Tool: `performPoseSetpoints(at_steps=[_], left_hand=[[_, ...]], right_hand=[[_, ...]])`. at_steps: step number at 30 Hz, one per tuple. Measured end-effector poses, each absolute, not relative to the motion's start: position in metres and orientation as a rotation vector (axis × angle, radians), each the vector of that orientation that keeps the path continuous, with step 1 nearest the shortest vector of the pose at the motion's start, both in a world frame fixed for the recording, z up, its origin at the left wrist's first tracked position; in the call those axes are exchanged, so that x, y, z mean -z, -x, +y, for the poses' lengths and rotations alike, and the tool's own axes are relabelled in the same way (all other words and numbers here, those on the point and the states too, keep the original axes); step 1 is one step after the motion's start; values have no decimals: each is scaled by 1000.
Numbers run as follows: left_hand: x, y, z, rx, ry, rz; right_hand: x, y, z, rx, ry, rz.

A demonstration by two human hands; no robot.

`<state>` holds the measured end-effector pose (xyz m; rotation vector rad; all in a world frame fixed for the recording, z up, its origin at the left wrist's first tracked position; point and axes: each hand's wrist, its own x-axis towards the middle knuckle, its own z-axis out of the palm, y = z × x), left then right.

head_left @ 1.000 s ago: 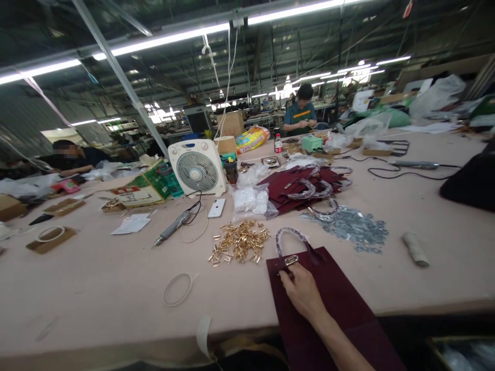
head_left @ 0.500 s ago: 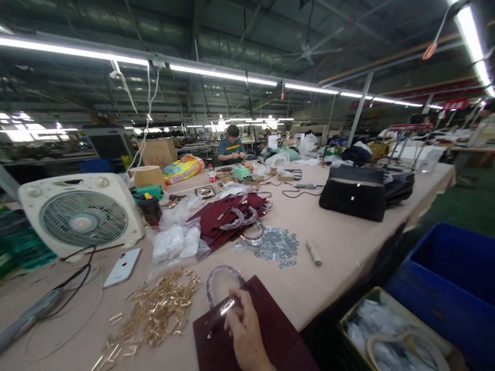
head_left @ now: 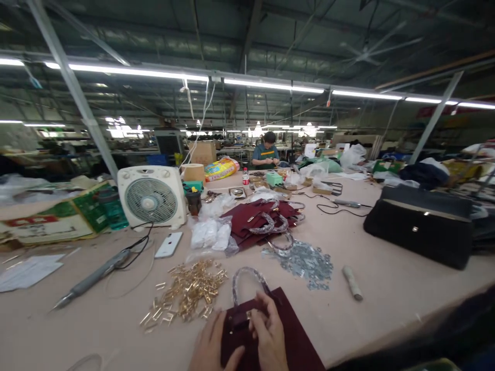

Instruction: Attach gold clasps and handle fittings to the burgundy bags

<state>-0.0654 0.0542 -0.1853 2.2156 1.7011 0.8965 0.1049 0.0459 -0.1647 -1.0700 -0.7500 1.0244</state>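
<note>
A maroon bag panel [head_left: 294, 340] with a wrapped handle [head_left: 247, 281] lies at the near table edge. My left hand [head_left: 211, 348] grips the panel's left side near the top. My right hand [head_left: 270, 332] is closed, fingers pinching at the small metal clasp [head_left: 247, 314] on the panel. Just left of the panel lies a heap of gold metal fittings [head_left: 189, 293]. A pile of small silver plates [head_left: 305, 263] sits beyond it to the right.
A stack of maroon panels [head_left: 259, 219], a white fan [head_left: 150, 198], a phone [head_left: 168, 245], a grey powered tool [head_left: 91, 281] and bagged white parts [head_left: 211, 234] lie beyond. A black bag [head_left: 419, 224] stands right. A person [head_left: 266, 152] works at the far end.
The view swung right and then back left. My left hand has come into view and taken hold of the panel; my right hand stays at the clasp.
</note>
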Motion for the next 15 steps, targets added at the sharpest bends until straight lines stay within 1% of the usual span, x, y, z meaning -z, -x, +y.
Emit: performPoseSetpoints(at_steps=[2,7,11,15], left_hand=[[174,45,58,-861,-2175,1702],[148,21,49,-1008,-1986,1767],[144,21,44,-1037,-1903,1708],[142,21,43,-1001,-1897,1712]], right_hand=[[164,-106,45,-1016,1072,-727],[166,-109,40,-960,1060,-726],[163,-107,43,-932,1015,-743],[145,-106,66,-830,966,-746]])
